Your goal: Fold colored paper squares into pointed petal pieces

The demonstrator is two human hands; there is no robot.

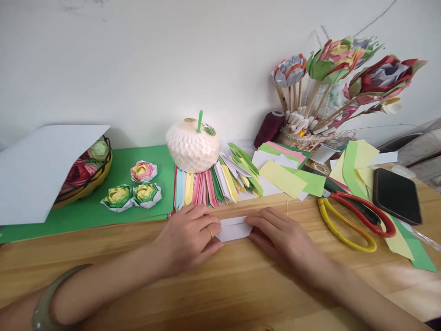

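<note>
A small white paper strip (234,233), its long edge folded over, lies at the front of the wooden table between my hands. My left hand (191,236) pinches its left end, thumb below and fingers above. The right end is held the same way by my right hand (279,232). Just beyond the strip stands a row of folded paper pieces (203,187) in pink, yellow, green and white. Cut paper rectangles (284,177) in yellow and green are spread to the right of that row.
Scissors (347,225) with red and yellow handles and a black phone (396,195) lie right. Behind are a white foam-wrapped round object (193,147), a thread spool (269,128) and paper flowers on sticks (334,59). Three paper lotuses (143,171) sit left, near a basket (93,184).
</note>
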